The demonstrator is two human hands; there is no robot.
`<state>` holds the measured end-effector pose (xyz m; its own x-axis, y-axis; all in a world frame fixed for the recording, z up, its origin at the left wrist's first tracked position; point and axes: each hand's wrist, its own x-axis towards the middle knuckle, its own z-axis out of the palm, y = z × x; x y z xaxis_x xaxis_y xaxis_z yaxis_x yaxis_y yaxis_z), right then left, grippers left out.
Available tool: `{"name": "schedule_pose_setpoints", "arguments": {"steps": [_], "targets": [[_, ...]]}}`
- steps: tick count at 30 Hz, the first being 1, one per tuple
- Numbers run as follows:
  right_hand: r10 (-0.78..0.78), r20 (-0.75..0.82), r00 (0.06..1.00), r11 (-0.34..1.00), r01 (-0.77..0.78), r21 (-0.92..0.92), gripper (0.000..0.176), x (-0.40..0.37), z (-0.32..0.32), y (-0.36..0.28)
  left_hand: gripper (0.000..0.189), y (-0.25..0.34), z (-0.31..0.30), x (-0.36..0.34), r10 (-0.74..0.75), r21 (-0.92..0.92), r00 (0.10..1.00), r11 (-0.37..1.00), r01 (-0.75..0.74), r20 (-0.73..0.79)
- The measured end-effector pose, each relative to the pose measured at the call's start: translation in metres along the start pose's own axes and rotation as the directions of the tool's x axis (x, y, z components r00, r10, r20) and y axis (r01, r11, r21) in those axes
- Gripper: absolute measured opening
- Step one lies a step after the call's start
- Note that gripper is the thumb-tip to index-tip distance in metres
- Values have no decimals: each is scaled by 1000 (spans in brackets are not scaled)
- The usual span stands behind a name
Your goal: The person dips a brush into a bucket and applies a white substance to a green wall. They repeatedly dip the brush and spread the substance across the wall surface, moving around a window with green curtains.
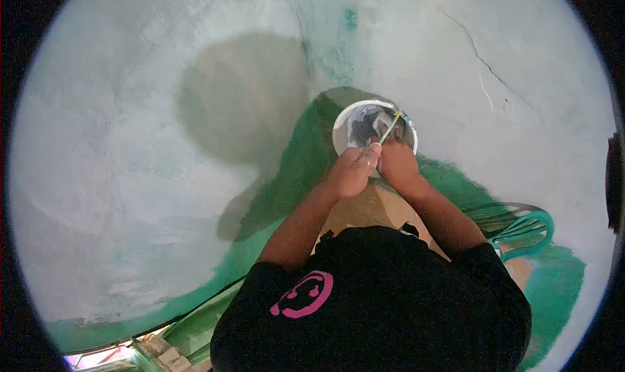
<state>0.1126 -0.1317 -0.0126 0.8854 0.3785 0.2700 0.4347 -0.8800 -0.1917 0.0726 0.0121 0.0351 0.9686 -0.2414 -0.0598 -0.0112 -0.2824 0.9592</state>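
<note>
A white round bucket (340, 128) stands in front of me, with greyish-white wet material smeared on its inside. My left hand (353, 170) is at the bucket's near rim, closed round a thin yellow-green stick (390, 126). The stick slants up and right across the bucket's mouth to the far right rim. My right hand (396, 158) reaches over the near rim into the bucket, close beside the left one. Pale material seems to coat its fingers, which are partly hidden inside, so I cannot make out what they touch.
Ahead rises a wall (430, 59) with uneven whitish coating over green paint and a crack at upper right. A green plastic chair (543, 232) is at my right. Green-edged items and a cardboard-coloured piece (170, 358) lie at lower left. Tan floor (381, 206) shows below the bucket.
</note>
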Motion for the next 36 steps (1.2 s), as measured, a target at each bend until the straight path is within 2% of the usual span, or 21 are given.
{"name": "schedule_pose_setpoints", "arguments": {"steps": [1,3,7,9,11,13,16,20,22,24,25,27,28,30,32,34,36], "targets": [[-3,-20,1000,1000,2,-26,17,-2,-4,-11,50,-1,-6,-8,70,-25,998,997,-70,4],[52,116,992,999,-50,-15,15,1,-13,-8,51,7,-5,-3,136,-37,991,990,-135,15],[57,-11,998,997,-58,-44,14,-1,-30,-30,50,30,-21,-23,264,-5,964,964,-264,21],[44,-84,995,999,-43,17,16,-6,-41,-52,49,41,-31,-44,297,31,954,954,-298,30],[71,-53,996,996,-68,56,19,-7,-44,-62,47,46,-33,-50,261,-38,965,965,-260,26],[102,-13,995,990,-100,94,22,-6,-44,-68,46,47,-35,-49,270,-3,962,963,-270,51],[75,-91,993,988,-62,143,29,1,-37,-63,44,41,-28,-34,303,33,951,952,-305,56],[-69,-179,981,997,74,21,36,11,1,-51,40,30,-22,-21,388,-10,921,922,-388,27],[-122,-198,973,993,121,-14,39,12,-7,-58,39,36,-27,-24,384,40,922,922,-386,52],[-128,-72,989,992,126,-26,41,7,-22,-69,39,43,-32,-30,373,89,925,921,-379,80],[-124,-72,990,992,123,-21,41,9,-15,-63,39,45,-32,-29,385,91,920,916,-390,71],[-135,-66,989,960,147,238,39,14,-2,-48,40,44,-30,-28,400,93,914,909,-406,72],[-127,-70,989,961,140,238,39,13,0,-46,40,41,-29,-27,417,87,908,903,-420,52],[-166,-62,984,899,176,401,31,16,4,-52,41,47,-36,-31,434,111,899,892,-437,58],[-153,-117,981,910,186,371,27,14,8,-50,42,64,-37,-41,337,166,941,928,-335,17],[-146,-173,974,919,199,342,23,13,6,-51,42,64,-38,-42,375,162,927,914,-371,3],[-229,-110,967,923,251,291,20,13,0,-53,42,63,-39,-42,405,157,914,904,-397,-18]]}}
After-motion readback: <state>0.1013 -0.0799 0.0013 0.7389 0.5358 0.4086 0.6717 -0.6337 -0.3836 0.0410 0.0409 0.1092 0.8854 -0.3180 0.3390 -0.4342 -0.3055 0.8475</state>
